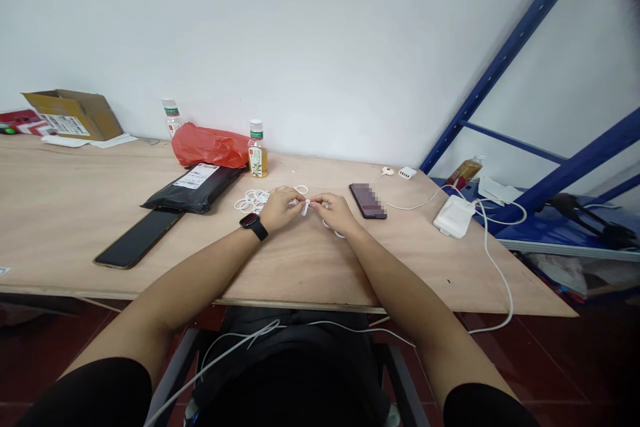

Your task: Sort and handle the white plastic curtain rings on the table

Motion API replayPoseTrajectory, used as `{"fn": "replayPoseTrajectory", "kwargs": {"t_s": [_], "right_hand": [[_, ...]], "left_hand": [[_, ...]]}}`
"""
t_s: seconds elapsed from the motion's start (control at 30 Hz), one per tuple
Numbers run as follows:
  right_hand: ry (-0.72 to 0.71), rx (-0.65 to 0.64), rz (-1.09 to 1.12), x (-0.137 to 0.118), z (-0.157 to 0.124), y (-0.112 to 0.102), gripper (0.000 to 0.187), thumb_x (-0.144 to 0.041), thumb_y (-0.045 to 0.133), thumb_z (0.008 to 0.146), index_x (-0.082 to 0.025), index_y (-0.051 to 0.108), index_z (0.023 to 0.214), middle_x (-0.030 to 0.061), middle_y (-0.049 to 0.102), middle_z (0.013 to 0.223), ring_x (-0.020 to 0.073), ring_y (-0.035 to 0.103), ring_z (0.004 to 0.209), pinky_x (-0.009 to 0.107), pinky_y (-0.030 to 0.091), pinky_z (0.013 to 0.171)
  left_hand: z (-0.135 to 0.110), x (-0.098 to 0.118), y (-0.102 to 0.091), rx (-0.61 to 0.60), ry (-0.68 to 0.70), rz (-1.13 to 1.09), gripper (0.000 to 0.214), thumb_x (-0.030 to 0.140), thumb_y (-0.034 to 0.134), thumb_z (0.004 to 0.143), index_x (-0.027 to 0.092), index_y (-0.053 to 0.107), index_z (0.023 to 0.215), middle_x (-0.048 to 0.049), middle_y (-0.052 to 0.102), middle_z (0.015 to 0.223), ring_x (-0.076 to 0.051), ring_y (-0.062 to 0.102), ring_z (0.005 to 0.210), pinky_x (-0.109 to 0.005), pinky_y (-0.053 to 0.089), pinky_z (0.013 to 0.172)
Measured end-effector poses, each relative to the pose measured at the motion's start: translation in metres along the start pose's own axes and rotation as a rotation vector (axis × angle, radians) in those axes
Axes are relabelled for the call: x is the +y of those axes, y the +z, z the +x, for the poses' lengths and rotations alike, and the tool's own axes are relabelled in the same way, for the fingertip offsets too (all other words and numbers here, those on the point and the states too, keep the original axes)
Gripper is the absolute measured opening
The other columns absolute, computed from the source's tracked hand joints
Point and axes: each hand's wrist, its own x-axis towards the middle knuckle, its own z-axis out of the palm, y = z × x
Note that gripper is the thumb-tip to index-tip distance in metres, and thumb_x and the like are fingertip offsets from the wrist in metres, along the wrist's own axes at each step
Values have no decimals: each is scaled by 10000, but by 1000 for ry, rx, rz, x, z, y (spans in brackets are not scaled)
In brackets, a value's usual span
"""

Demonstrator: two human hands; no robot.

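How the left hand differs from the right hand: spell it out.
The left hand has a watch at its wrist; the right hand has a bare wrist. The left hand is beside the pile of white rings; the right hand is nearer the pixelated phone. Both pinch the small white piece.

My one view looks out from my head, forward and down across the wooden surface (295, 273). It is wide: my lap (300, 353) lies closest, at the bottom, my fingers (319, 199) come near the centre, farther off, and the pale wall (310, 47) fills the top, with a cardboard box (93, 117) far left and blue frame (515, 40) at right.
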Motion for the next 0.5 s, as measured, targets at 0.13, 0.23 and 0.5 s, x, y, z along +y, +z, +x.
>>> {"fn": "replayPoseTrajectory", "kwargs": {"t_s": [0.13, 0.23, 0.5], "right_hand": [[1, 3, -4, 0, 0, 0, 172, -306, 621, 862, -221, 757, 924, 27, 759, 921, 179, 681, 882, 296, 503, 828], [6, 2, -3, -1, -1, 0, 173, -309, 625, 857, -213, 756, 917, 27, 759, 909, 176, 679, 863, 288, 499, 807], [-16, -32, -69, -1, -1, -1, 162, -288, 601, 878, -220, 747, 893, 21, 753, 895, 172, 670, 856, 282, 493, 811]], "left_hand": [[0, -1, 0, 4, 13, -5, 205, 344, 559, 904, 217, 709, 846, -40, 735, 910, -207, 633, 932, -380, 437, 914], [1, 1, -3, 0, 36, -17, 204, 341, 565, 899, 211, 708, 831, -46, 733, 890, -206, 632, 915, -380, 442, 907], [4, 6, -8, -22, 100, -37, 198, 320, 563, 886, 210, 693, 785, -52, 719, 842, -200, 626, 856, -372, 457, 875]]}}
